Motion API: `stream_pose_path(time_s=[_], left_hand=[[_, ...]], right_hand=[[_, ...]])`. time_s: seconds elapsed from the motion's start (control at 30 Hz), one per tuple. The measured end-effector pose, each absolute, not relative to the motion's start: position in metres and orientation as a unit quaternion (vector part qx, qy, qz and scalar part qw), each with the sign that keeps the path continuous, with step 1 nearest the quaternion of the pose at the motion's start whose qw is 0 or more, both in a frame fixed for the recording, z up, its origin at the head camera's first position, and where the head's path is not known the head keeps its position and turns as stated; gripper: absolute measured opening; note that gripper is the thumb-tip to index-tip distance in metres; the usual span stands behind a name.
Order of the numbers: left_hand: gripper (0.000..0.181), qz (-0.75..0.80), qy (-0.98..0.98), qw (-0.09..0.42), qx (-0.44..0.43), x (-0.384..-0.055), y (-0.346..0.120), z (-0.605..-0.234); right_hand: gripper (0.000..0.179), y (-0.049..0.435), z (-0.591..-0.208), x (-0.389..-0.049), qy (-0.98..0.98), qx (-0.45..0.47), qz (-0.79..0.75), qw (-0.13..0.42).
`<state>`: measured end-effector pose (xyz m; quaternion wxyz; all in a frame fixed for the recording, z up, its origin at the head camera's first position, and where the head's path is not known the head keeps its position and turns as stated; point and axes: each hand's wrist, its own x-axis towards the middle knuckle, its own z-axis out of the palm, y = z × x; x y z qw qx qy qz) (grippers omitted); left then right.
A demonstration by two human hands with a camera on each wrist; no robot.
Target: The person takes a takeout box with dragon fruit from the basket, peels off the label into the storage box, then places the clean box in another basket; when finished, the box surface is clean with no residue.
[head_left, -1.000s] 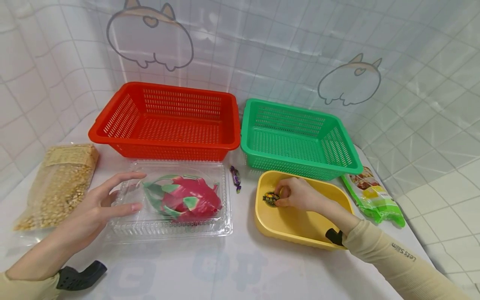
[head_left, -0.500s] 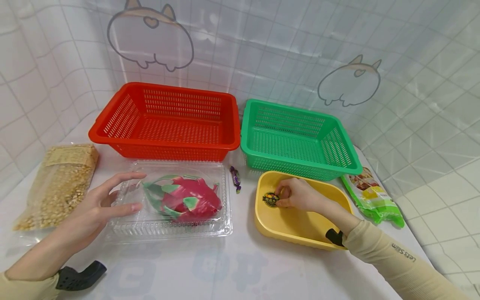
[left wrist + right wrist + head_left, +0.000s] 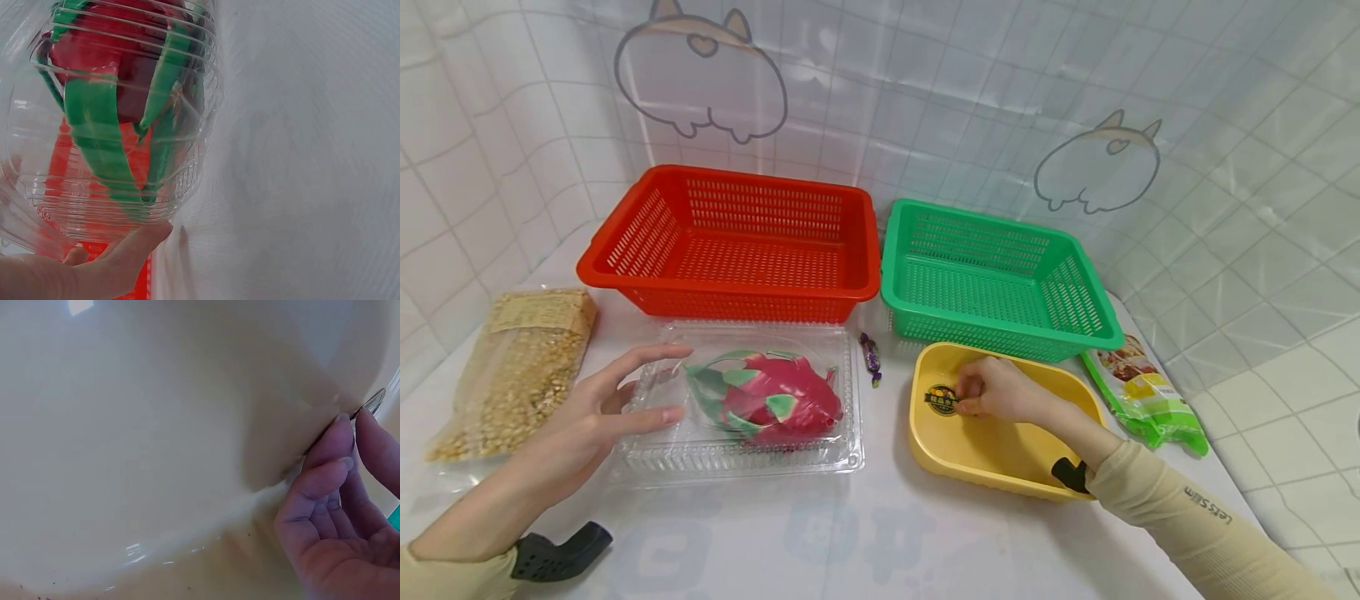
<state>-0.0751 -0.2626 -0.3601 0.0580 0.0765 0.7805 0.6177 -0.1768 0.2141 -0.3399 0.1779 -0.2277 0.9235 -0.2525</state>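
Note:
Inside the yellow basin [image 3: 970,450], my right hand [image 3: 1003,392] pinches the edge of a thin round label [image 3: 941,400], black with gold print and an orange fruit picture. In the right wrist view, thumb and fingers meet at the label's thin edge [image 3: 375,401], close to the basin's inner surface. My left hand [image 3: 587,417] spreads its thumb and index finger at the left end of a clear plastic clamshell box [image 3: 850,392]. A pink dragon fruit [image 3: 790,400] with green scales shows through its lid. The left wrist view has the index fingertip right at the box's ridged side.
A red basket [image 3: 737,292] and a green basket [image 3: 1000,325] stand behind. A bag of yellowish kernels [image 3: 520,375] lies far left, a green packet [image 3: 1146,392] far right. One purple-wrapped candy [image 3: 871,358] lies between box and basin.
My right fingers have shifted slightly right, and the label's printed face shows more fully. My left hand and the clamshell box have stayed in place.

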Motion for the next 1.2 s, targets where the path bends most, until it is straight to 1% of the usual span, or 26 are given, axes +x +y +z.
stream_pose_path(time_s=[0.27, 0.37, 0.57, 0.73, 1.0, 1.1, 1.2], left_hand=[[0.063, 0.619, 0.78, 0.059, 0.078, -0.076, -0.262, -0.361], [0.063, 0.617, 0.781, 0.057, 0.079, -0.076, -0.262, -0.361], [0.064, 0.614, 0.784, 0.054, 0.081, -0.076, -0.261, -0.361], [0.063, 0.615, 0.783, 0.058, 0.077, -0.076, -0.262, -0.36], [0.062, 0.62, 0.778, 0.064, 0.077, -0.077, -0.264, -0.361], [0.064, 0.618, 0.78, 0.063, 0.074, -0.077, -0.264, -0.362], [0.065, 0.617, 0.782, 0.061, 0.072, -0.077, -0.264, -0.363]], right_hand=[[0.005, 0.218, -0.334, -0.176, 0.918, -0.236, -0.245, 0.205], [0.004, 0.218, -0.326, -0.175, 0.916, -0.245, -0.237, 0.212], [0.007, 0.212, -0.303, -0.17, 0.915, -0.223, -0.257, 0.218], [0.014, 0.202, -0.284, -0.162, 0.907, -0.216, -0.305, 0.192], [0.037, 0.178, -0.265, -0.141, 0.86, -0.16, -0.465, 0.136], [0.043, 0.166, -0.262, -0.129, 0.839, -0.155, -0.506, 0.128], [0.047, 0.154, -0.26, -0.12, 0.823, -0.16, -0.528, 0.133]])
